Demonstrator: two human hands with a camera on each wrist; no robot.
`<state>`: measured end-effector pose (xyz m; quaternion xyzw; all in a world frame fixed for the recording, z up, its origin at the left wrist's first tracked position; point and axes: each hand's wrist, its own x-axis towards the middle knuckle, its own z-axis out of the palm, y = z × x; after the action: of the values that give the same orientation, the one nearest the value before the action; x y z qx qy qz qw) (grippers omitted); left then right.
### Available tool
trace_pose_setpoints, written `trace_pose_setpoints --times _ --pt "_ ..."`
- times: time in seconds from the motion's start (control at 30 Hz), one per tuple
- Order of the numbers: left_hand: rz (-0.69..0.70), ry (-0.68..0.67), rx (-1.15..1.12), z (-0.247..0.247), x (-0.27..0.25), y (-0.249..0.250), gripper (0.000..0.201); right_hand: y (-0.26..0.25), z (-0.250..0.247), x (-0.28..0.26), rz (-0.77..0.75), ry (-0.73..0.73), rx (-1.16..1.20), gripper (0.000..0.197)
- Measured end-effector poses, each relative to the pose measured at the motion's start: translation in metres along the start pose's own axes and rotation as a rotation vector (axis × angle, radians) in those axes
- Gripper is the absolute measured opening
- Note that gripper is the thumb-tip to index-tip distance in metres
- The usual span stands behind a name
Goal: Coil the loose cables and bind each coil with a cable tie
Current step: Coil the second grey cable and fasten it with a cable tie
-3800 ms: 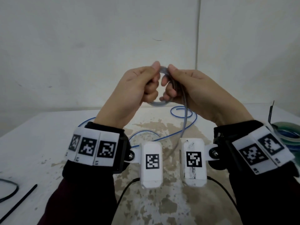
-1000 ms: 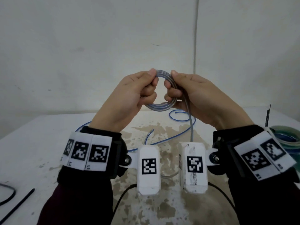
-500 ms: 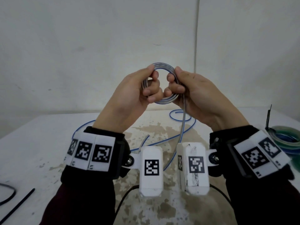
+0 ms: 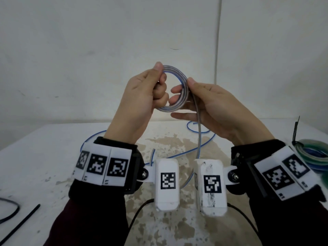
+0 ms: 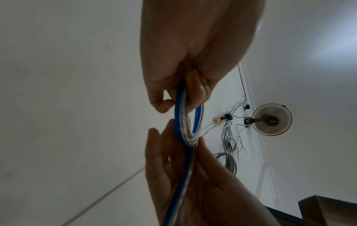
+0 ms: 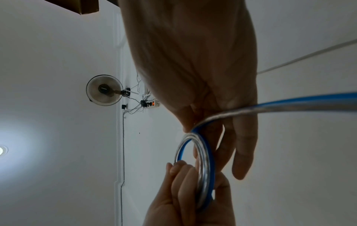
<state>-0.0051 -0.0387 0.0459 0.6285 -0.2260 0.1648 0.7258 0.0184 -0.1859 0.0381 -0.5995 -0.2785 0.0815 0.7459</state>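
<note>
A small coil of blue-and-clear cable [image 4: 183, 94] is held up in front of the wall, above the table. My left hand [image 4: 159, 77] grips its left side, thumb on top and fingers curled through the ring. The right hand [image 4: 182, 85] pinches the right side between thumb and forefinger, its lower fingers stretched out below. The cable's loose tail [image 4: 198, 135] drops from the right hand to the table and runs on in blue curves. In the left wrist view the coil [image 5: 181, 119] sits edge-on between both hands. The right wrist view shows the coil [image 6: 204, 160] with the tail leaving to the right.
A bound green and blue coil [image 4: 312, 153] with an upright black cable tie [image 4: 295, 132] lies at the table's right edge. A black cable tie [image 4: 19, 222] and a black cable loop [image 4: 10, 210] lie at the front left. The white table [image 4: 44, 148] is stained in the middle.
Both hands have lifted the coil a little and turned it to face me. The ring looks wider and the right hand's lower fingers have stretched out.
</note>
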Motion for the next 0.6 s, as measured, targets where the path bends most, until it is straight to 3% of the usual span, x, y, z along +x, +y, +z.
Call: trace_pose_setpoints --times 0.13,0.23,0.37,0.6 --pt "0.036 0.065 -0.064 0.004 0.002 -0.004 0.035 0.0 0.001 0.002 -0.047 0.011 -0.03 0.032" --pt "-0.012 0.054 -0.078 0.009 0.003 -0.01 0.034 0.002 -0.001 0.004 -0.084 0.078 -0.007 0.032" --pt "-0.161 -0.054 -0.151 0.008 0.005 -0.01 0.036 0.003 -0.005 0.004 -0.075 0.077 -0.019 0.031" --pt "-0.303 -0.208 0.027 -0.013 -0.001 -0.004 0.033 0.002 -0.001 0.002 -0.026 0.0 -0.206 0.033"
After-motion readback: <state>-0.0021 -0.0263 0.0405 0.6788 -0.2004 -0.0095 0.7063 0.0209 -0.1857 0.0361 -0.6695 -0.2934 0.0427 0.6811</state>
